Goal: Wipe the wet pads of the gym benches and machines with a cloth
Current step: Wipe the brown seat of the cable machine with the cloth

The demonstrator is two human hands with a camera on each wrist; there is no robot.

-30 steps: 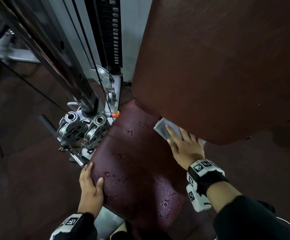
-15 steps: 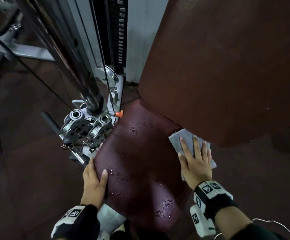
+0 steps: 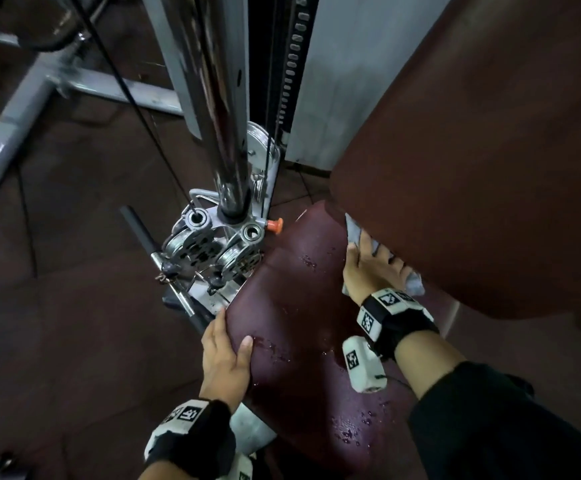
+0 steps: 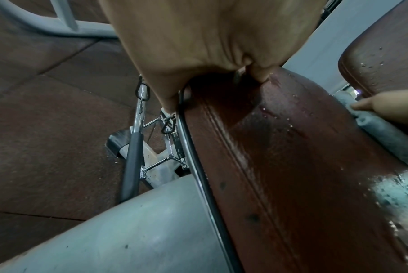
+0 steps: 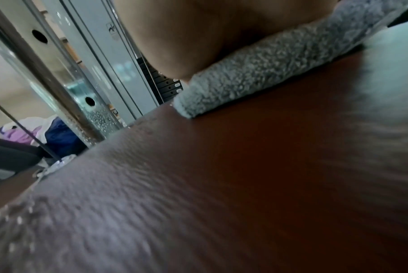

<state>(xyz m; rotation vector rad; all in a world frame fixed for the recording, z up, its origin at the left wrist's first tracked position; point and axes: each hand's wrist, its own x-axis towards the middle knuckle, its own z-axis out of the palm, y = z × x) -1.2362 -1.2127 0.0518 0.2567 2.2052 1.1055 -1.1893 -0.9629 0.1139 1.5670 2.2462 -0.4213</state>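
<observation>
Dark rubber flooring is framing a maroon seat pad (image 3: 299, 327) at frame centre, droplets beading toward its lower edge. The right hand (image 3: 368, 271) is pressing flat, fingers straight, on a grey cloth (image 3: 353, 228) at the pad's upper right. The left hand (image 3: 225, 358) is gripping the pad's left edge. Overlapping strokes toward the lower droplets would probably be drying it best.

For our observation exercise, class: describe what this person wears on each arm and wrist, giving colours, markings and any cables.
Both hands are bare. The left hand has a black wristband with a white tag printed in black squares, and a dark sleeve behind. The right hand has a black band with white square-patterned tags, a white boxy unit with another tag hanging below, a thin cable trailing off, and a dark sleeve up the forearm.
</observation>
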